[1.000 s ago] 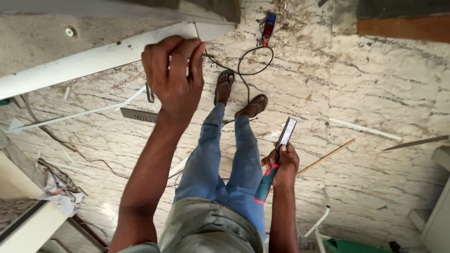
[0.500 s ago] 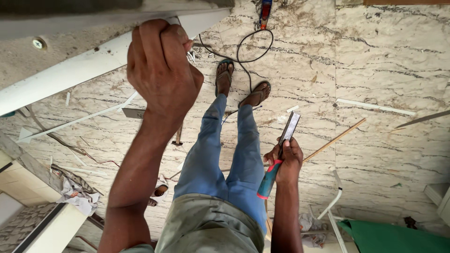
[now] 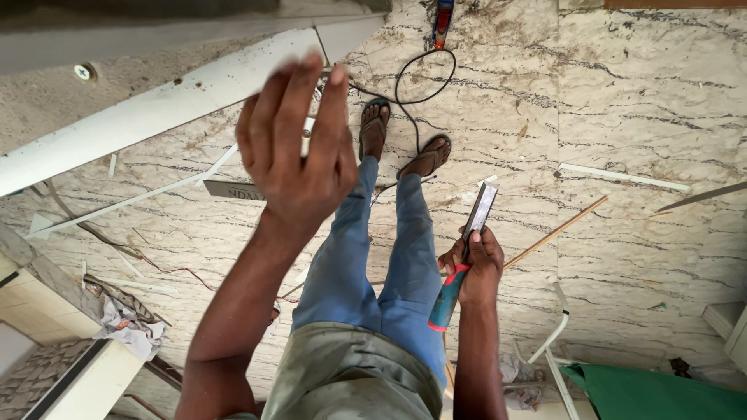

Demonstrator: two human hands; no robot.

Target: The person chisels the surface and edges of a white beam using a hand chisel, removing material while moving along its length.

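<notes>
The marble floor (image 3: 622, 101) is filling most of the view, and the person is standing on it in blue jeans (image 3: 373, 264) and sandals. Above the floor, at the upper left, a long white panel (image 3: 156, 117) is running slantwise. The left hand (image 3: 299, 148) is hovering just in front of this panel, fingers (image 3: 331, 101) spread open and holding nothing; I cannot tell if they are touching it. The right hand (image 3: 471, 268) is hanging low over the floor beside the jeans, fingers closed around a chisel (image 3: 464, 253) with a teal and red handle, blade pointing away. A black cable (image 3: 424, 74) is lying looped on the floor near the sandals.
</notes>
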